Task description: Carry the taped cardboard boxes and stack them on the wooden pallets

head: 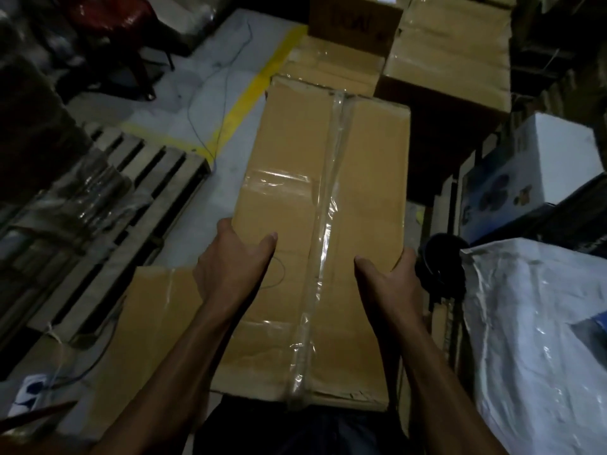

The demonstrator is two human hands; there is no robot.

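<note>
Head view: a long taped cardboard box (325,224) held lengthwise before us, its near end at our waist. Our left hand (235,257) grasps the left edge, thumb on top, fingers curled under; our right hand (391,277) clasps the right edge likewise. A wooden pallet (138,198) lies to the left, more stacked cartons (450,50) ahead. To carry well, we should keep both grips level and the tape seam (328,205) centred.
</note>
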